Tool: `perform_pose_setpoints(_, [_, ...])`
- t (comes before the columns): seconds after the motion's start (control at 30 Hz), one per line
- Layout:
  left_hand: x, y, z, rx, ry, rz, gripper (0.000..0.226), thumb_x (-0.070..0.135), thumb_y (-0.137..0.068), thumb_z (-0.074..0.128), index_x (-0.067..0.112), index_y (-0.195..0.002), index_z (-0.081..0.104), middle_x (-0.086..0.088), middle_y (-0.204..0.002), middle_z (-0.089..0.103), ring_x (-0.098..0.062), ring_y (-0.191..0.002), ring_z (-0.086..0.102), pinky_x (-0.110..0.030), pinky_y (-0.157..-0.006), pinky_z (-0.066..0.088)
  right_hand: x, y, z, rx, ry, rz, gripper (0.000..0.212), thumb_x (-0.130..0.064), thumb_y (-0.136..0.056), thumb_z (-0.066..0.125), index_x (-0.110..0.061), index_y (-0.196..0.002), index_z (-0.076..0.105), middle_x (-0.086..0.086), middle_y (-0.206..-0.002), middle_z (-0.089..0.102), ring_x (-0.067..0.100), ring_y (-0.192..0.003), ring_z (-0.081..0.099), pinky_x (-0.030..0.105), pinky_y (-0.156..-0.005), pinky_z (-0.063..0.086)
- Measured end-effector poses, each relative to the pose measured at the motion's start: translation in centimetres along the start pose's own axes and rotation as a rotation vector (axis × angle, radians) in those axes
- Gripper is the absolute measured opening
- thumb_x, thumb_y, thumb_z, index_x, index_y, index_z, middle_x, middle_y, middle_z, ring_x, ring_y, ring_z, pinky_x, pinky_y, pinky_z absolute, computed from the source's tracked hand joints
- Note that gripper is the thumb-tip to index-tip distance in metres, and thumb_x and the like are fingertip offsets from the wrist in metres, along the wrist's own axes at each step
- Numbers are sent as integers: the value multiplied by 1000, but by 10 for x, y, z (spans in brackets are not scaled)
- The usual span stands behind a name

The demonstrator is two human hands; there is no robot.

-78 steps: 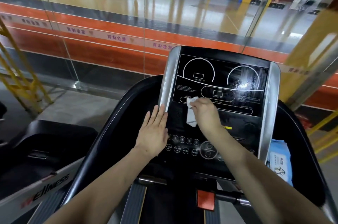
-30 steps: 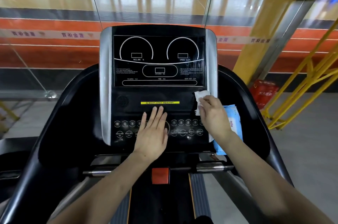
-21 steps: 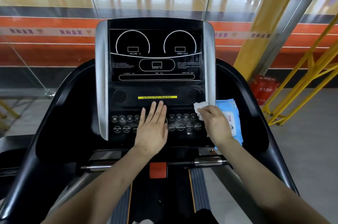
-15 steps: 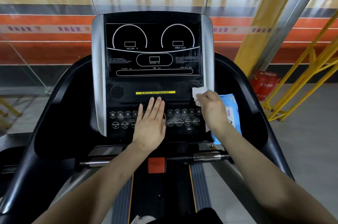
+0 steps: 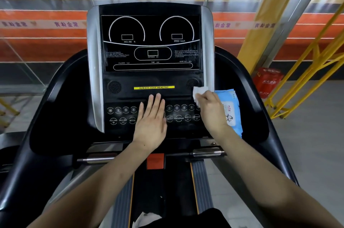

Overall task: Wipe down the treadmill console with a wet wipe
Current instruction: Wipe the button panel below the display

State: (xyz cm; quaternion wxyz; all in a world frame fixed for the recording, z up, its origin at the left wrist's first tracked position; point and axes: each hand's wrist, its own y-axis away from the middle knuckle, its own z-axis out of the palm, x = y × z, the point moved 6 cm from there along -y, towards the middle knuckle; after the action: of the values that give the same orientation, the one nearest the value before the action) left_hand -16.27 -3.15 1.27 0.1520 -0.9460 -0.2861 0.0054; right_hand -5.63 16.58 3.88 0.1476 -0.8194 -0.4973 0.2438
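The black treadmill console [image 5: 150, 77] with silver side trims fills the centre of the head view. My right hand [image 5: 211, 110] is closed on a white wet wipe [image 5: 199, 92] and presses it against the console's lower right, beside the right speaker grille. My left hand [image 5: 151, 122] lies flat with fingers together on the middle of the button panel, covering some buttons. A yellow label strip [image 5: 154, 87] sits just above my left fingertips.
A blue wet-wipe pack [image 5: 231, 112] stands in the right side tray, partly behind my right wrist. Silver handlebar grips [image 5: 208, 153] and a red safety key [image 5: 155, 160] lie below the console. Glass wall ahead; yellow railings [image 5: 305, 78] and a red box [image 5: 268, 80] at right.
My right hand carried the wipe from the screen's lower left across to the console's lower right and keeps rubbing there. My left hand moved from the left trim to the button panel.
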Motion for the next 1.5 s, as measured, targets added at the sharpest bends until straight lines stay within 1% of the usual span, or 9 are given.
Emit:
perform_pose_setpoints(0.23, [4, 21, 8, -4, 16, -1, 64, 32, -106, 35, 12, -164, 18, -10, -174, -1, -25, -160, -10, -54, -129, 9, -2, 85, 17, -112, -10, -199, 59, 20, -68, 74, -1, -123, 68, 7, -98, 62, 28, -92, 58, 40, -64, 57])
perform_pose_setpoints(0.43, [8, 29, 8, -1, 76, -22, 59, 31, -105, 36, 15, -161, 28, -11, -174, 4, -23, -160, -9, -52, -129, 8, -11, 14, 4, 13, -32, -116, 32, 6, -84, 71, -5, -113, 71, 4, -104, 63, 27, -97, 55, 38, -68, 53])
perform_pose_setpoints(0.63, [7, 31, 9, 24, 91, -25, 56, 30, -104, 38, 14, -158, 34, -13, -173, 9, -23, -160, -6, -51, -129, 9, -13, 61, 21, -12, -43, -203, 44, 13, -79, 75, -2, -120, 70, 5, -93, 62, 24, -89, 50, 33, -75, 51])
perform_pose_setpoints(0.83, [2, 34, 12, 11, 66, -37, 57, 31, -104, 36, 16, -158, 33, -13, -172, 12, -26, -160, -5, -53, -129, 10, -19, 32, 14, 35, -74, -169, 41, 15, -75, 76, -4, -111, 74, 4, -83, 57, 20, -83, 43, 31, -63, 43])
perform_pose_setpoints(0.93, [5, 37, 16, 4, 38, -21, 57, 32, -104, 35, 15, -159, 33, -14, -172, 12, -27, -160, -5, -53, -129, 10, -22, 6, 11, 79, -74, -118, 32, 10, -80, 75, -5, -108, 72, 4, -85, 55, 21, -85, 43, 37, -66, 50])
perform_pose_setpoints(1.03, [8, 43, 17, 17, 40, -4, 57, 31, -104, 36, 15, -159, 32, -15, -173, 10, -27, -160, -7, -54, -129, 11, -23, 37, 21, 53, -62, -165, 39, 12, -78, 72, -6, -113, 71, 5, -86, 53, 22, -84, 44, 41, -72, 50])
perform_pose_setpoints(1.2, [6, 52, 15, 41, 38, 8, 60, 26, -102, 45, 15, -159, 33, -14, -172, 12, -27, -160, -6, -55, -127, 15, -27, 70, 29, -31, -75, -246, 45, 15, -75, 73, -6, -115, 73, 4, -90, 59, 25, -81, 52, 42, -66, 52])
perform_pose_setpoints(1.37, [10, 55, 15, 25, 22, 5, 61, 27, -103, 44, 13, -160, 31, -13, -173, 13, -26, -160, -4, -53, -128, 15, -35, 6, 11, 85, -56, -124, 29, 5, -84, 71, -7, -111, 74, 4, -89, 59, 24, -82, 50, 34, -69, 45])
perform_pose_setpoints(1.5, [13, 59, 16, 20, 27, 9, 62, 28, -103, 42, 11, -161, 29, -11, -173, 10, -25, -160, -5, -53, -128, 15, -42, 52, 21, 31, -75, -153, 25, 2, -85, 74, -8, -108, 73, 4, -89, 59, 24, -82, 50, 32, -68, 38])
